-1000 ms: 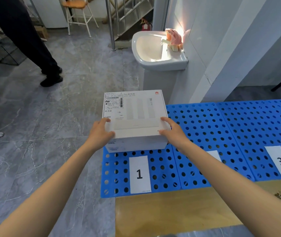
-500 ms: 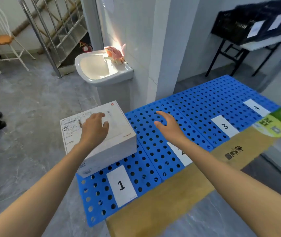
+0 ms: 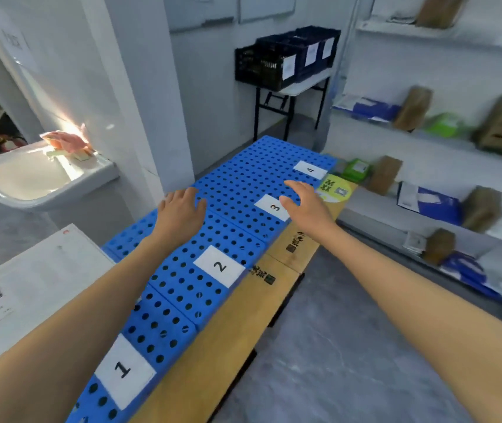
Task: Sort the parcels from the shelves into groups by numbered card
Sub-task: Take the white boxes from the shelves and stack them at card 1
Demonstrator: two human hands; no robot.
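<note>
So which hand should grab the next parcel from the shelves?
Probably the right hand: it's empty and nearest the shelves; the left hand hangs farther away, over the blue mat.

Both empty hands, left hand (image 3: 179, 210) and right hand (image 3: 306, 204), hover over blue pallet (image 3: 237, 190).

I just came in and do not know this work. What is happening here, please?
A person is sorting goods onto blue perforated panels that carry cards 1 to 4. One white box lies beside card 1. The left hand and right hand are both open and empty, above the panels near card 2 and card 3. More parcels wait on the shelves at the right.
</note>
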